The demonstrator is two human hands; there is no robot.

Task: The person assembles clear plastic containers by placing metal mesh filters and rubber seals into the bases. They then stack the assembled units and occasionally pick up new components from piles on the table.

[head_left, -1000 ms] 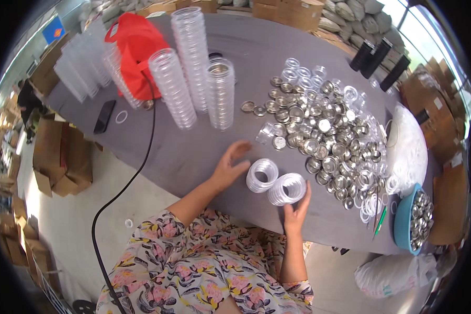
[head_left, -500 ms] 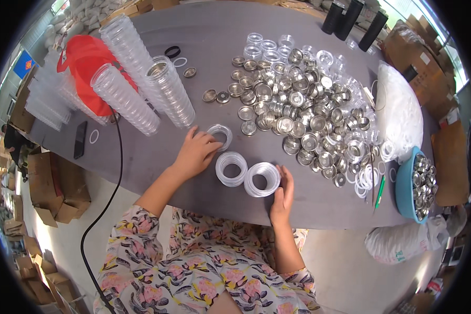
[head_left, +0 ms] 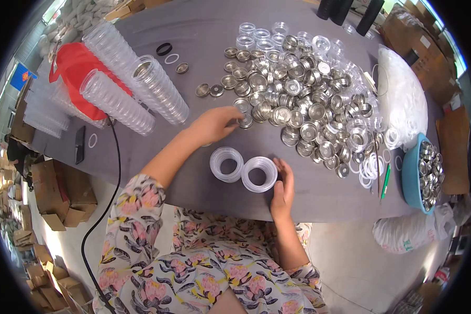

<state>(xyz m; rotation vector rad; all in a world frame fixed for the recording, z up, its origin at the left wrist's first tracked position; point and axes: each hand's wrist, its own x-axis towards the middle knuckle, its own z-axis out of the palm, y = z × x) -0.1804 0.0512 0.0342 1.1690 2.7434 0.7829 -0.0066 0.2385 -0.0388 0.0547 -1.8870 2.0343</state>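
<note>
Two short stacks of clear plastic rings stand side by side at the table's near edge: a left ring stack (head_left: 217, 170) and a right ring stack (head_left: 248, 182). My right hand (head_left: 283, 196) rests against the right stack's outer side, fingers stretched and apart, not wrapped round it. My left hand (head_left: 217, 124) is reaching past the stacks to the near left edge of a heap of round metal caps (head_left: 309, 94). Its fingertips are at a metal cap (head_left: 245, 121), thumb and fingers apart; whether they touch it I cannot tell. My left forearm hides most of another clear ring.
Tall stacks of clear plastic cups (head_left: 118, 107) and a red bag (head_left: 81, 65) stand at the left, near a phone (head_left: 79, 145) and a black cable (head_left: 119, 152). At the right are white rings (head_left: 369, 170), a green pen (head_left: 385, 182), a blue basin (head_left: 411, 180) and a white bag (head_left: 403, 99).
My left hand has left the clear ring and moved right and away from me, to the metal caps. My right hand stays beside the right stack. The view has shifted slightly.
</note>
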